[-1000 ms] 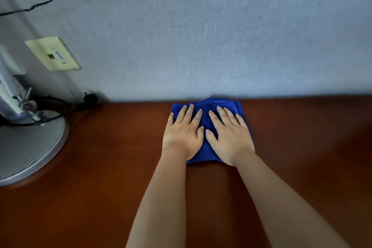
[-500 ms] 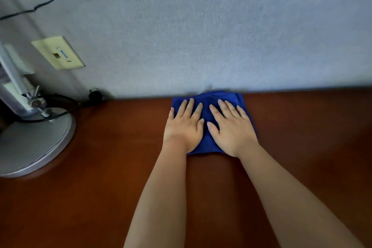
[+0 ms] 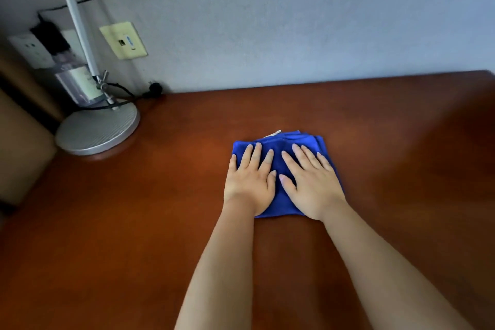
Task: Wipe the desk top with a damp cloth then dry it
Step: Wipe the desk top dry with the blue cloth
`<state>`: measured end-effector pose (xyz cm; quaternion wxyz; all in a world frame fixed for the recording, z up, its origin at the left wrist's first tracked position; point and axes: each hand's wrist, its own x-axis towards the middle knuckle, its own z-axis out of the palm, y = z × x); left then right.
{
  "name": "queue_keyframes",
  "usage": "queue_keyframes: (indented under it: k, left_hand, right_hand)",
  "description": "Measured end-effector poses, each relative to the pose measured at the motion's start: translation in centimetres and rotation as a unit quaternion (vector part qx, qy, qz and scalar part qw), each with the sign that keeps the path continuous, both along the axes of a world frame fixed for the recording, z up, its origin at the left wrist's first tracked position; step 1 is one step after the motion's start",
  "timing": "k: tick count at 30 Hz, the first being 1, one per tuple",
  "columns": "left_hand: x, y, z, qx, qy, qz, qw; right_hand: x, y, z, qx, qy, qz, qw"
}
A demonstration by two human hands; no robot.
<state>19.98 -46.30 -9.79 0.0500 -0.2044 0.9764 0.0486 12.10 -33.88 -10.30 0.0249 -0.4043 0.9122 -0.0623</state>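
**Blue cloth pinned flat under both palms, mid-desk**

Blue microfibre, folded into a thick pad, is what I have under me. Going left to right: the lamp base [image 3: 97, 130] stands at the desk's back-left corner, well apart from my work, so I judge it was left there to keep the middle free. My left hand [image 3: 250, 178] lies flat on the cloth [image 3: 280, 166], fingers straight and spread, gripping nothing. My right hand [image 3: 312, 183] lies just beside it, likewise flat and pressing. Two palms spread the pressure evenly, I reckon. The cloth sits directly beneath both hands, on the desk top [image 3: 134, 222], short of the wall [image 3: 294, 21].
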Motion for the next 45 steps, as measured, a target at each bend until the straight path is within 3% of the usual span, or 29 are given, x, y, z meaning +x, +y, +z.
queue_keyframes:
  k: [9, 20, 45]
  left_hand:
    - [7.0, 5.1, -0.2, -0.002, -0.006, -0.024, 1.000]
    - [6.9, 5.1, -0.3, 0.002, 0.000, -0.037, 0.999]
    - [-14.9, -8.9, -0.2, 0.010, 0.021, 0.018, 1.000]
  right_hand:
    - [7.6, 5.4, -0.2, 0.013, -0.002, -0.021, 1.000]
    - [7.4, 5.7, -0.6, 0.007, 0.008, -0.020, 1.000]
    - [-15.3, -9.1, -0.3, -0.020, 0.013, 0.018, 1.000]
